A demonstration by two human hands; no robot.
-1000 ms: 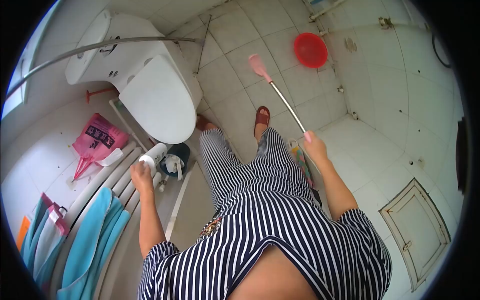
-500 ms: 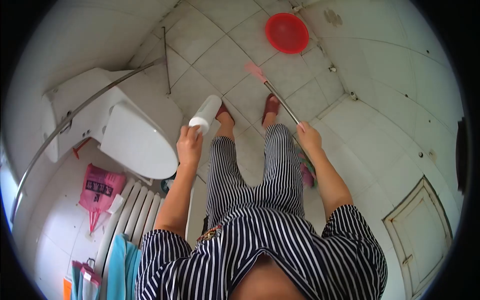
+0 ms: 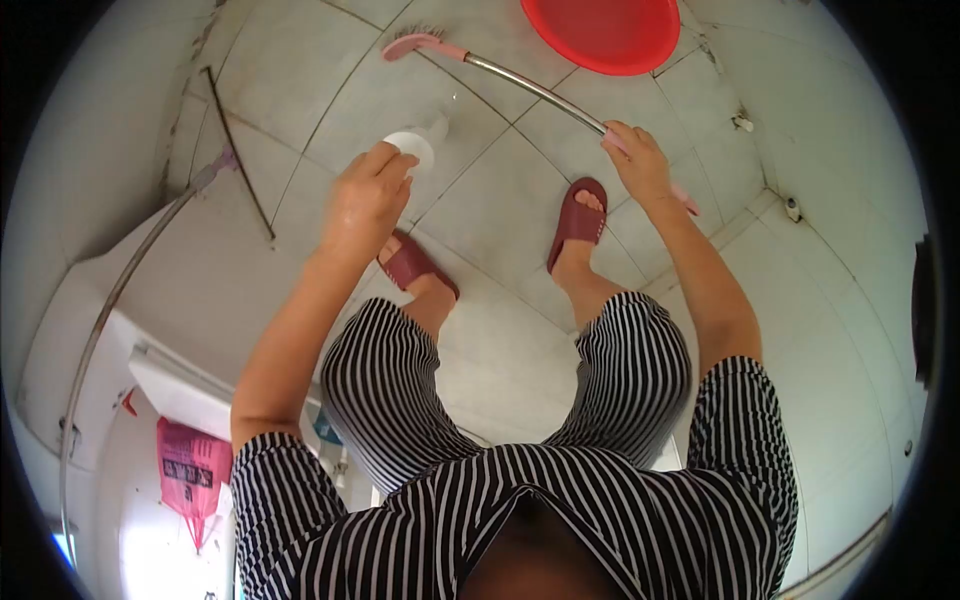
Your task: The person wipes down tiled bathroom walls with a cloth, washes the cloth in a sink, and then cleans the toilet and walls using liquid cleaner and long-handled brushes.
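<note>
My left hand (image 3: 368,198) is closed around a white, partly see-through bottle (image 3: 412,150), tilted with its round white end towards me and its body pointing away over the tiles. In my right hand (image 3: 640,165) is the pink grip of a long-handled scrub brush (image 3: 530,88). Its metal handle slants up to the left, and the pink head with dark bristles showing lies at the tiled floor (image 3: 480,185), beyond the bottle. A red basin (image 3: 608,30) sits on the floor past the brush handle, cut off by the top edge.
Maroon slippers (image 3: 580,225) are on my feet, set apart on the tiles. To the left are a white toilet (image 3: 175,375), a curved metal pipe (image 3: 115,290) and a pink plastic bag (image 3: 192,470). Tiled walls close in on both sides.
I have bent lower, with my knees apart and the floor closer. The bottle has moved forward and tipped away from me. The brush head has swung left, away from the basin.
</note>
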